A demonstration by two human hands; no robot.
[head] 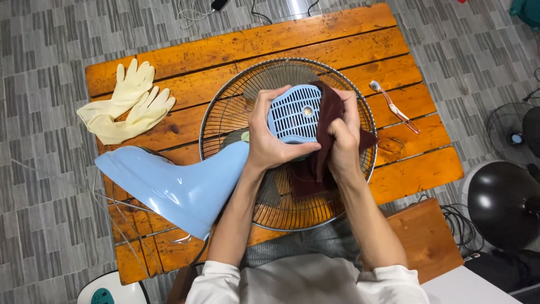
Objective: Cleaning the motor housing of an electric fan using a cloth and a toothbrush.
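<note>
While the left hand [269, 141] clamps the pale blue vented motor cover [293, 114] from its side, steadying it above the wire fan guard [225, 121] on the wooden table [405, 169], the right hand [342, 141] presses a dark red cloth [323, 146] against its edge; yellow rubber gloves [128, 103] and a toothbrush [394, 106] lie aside

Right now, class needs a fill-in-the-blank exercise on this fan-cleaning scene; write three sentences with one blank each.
1. The left hand holds a light ____ slotted fan cover.
2. The right hand presses a dark red ____ against that cover.
3. A pair of pale yellow ____ lies on the wooden table, far from both hands.

Missing words: blue; cloth; gloves
</note>
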